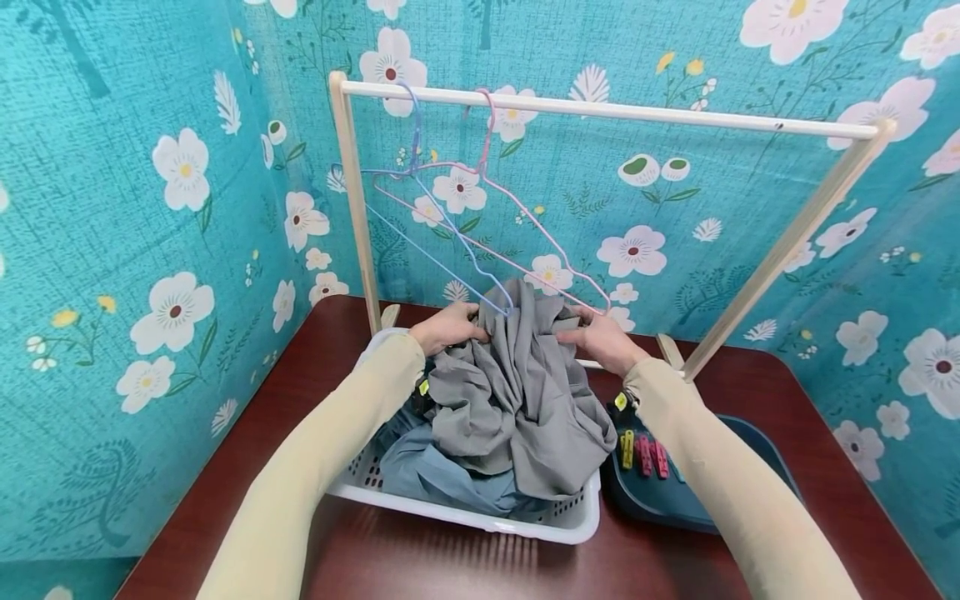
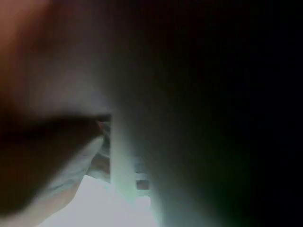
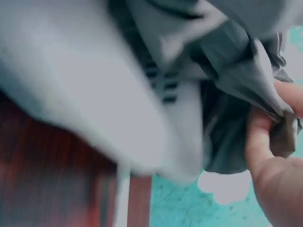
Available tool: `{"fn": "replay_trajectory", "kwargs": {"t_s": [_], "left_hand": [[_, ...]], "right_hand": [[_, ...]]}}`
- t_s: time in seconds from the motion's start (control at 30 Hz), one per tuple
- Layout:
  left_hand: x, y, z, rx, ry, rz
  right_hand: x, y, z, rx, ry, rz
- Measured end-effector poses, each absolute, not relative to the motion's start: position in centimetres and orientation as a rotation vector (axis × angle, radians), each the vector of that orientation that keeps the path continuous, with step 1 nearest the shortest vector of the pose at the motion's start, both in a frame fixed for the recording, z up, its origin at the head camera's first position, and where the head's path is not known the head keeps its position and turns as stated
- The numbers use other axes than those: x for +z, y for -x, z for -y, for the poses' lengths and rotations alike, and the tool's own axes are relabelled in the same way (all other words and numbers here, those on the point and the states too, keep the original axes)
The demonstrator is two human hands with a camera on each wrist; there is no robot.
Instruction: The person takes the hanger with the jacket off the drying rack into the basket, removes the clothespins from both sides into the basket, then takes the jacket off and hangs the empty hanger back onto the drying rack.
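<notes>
A crumpled grey cloth garment (image 1: 525, 392) is bunched up over a white plastic basket (image 1: 480, 521), its lower folds lying on blue-grey cloth (image 1: 442, 475) inside. My left hand (image 1: 453, 325) grips the garment's upper left side. On the opposite side, my right hand (image 1: 600, 340) holds the upper right edge; the right wrist view has the fabric pinched between thumb and fingers (image 3: 259, 137). A blue hanger (image 1: 461, 237) and a pink hanger (image 1: 551, 237) hang just above, their lower ends near the cloth. The left wrist view is mostly dark and blurred.
The hangers hook on a white rail (image 1: 637, 110) with wooden posts (image 1: 787, 242). Right of the basket, a dark blue tray (image 1: 675, 517) holds yellow clothespins (image 1: 627, 450) and pink clothespins (image 1: 645, 454). Everything stands on a dark red-brown table (image 1: 360, 550) before flowered teal cloth.
</notes>
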State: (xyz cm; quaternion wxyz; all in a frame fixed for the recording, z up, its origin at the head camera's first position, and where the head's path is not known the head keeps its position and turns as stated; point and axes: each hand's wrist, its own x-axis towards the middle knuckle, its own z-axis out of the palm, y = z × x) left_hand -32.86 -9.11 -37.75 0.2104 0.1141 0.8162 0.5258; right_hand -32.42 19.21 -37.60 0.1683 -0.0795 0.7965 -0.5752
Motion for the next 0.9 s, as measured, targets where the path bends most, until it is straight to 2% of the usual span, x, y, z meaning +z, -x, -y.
{"fn": "replay_trajectory", "kwargs": {"t_s": [0.37,0.53,0.67,0.9], "left_hand": [[-34.8,30.4,10.4,1.525,-0.357,-2.347],[-33.8,28.8,10.8,1.548,-0.418,-2.347],[-33.6,27.5,10.9,1.464,-0.53,-2.37],[-35.2,26.6,10.9,0.987,-0.623,-2.526]], "right_hand": [[-35.1,29.3,-18.2,-2.011,0.335,-2.073],[-34.5,28.0,-18.2,-1.949,0.402,-2.062],[-34.6,27.1,-18.1,-1.742,0.495,-2.188],[-35.5,25.8,-17.5,-1.147,0.628,-2.436]]}}
